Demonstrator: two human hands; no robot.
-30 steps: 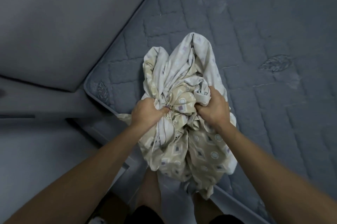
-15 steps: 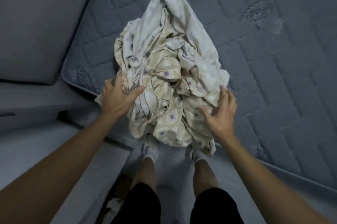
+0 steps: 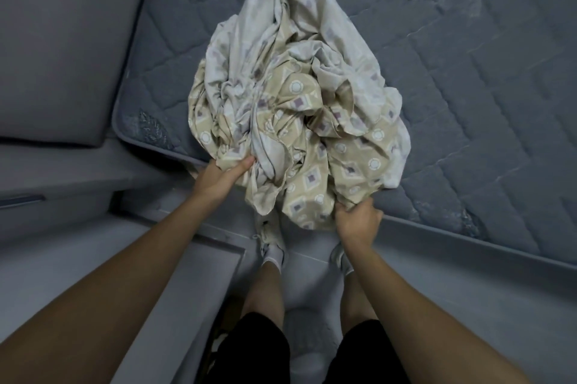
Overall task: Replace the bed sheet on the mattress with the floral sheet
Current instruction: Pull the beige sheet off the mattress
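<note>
Sheet: a crumpled beige patterned sheet (image 3: 296, 108) is heaped on the near left corner of the bare quilted mattress (image 3: 468, 86), its lower folds hanging over the near edge.
Left hand: the left hand (image 3: 223, 177) is seen gripping a fold at the near left side of the heap, thumb laid on top of the cloth.
Right hand: the right hand (image 3: 359, 221) is clenched on a bunched fold at the near right side, just at the mattress edge.
Mattress: no sheet is spread on it; its grey quilting is exposed to the right and far side.
Risk, slipping: the heap could be dragged off the near edge onto the floor (image 3: 437, 305) if both folds are pulled toward the person together.
Risk, tangling: the cloth is twisted on itself, so a corner may be hard to find and the sheet could be opened skewed.
Risk, treading: a hanging fold near the feet could be stepped on.
Containers: none is seen holding anything.
Left surroundings: a grey padded panel (image 3: 62, 40) lies beside the mattress.
</note>
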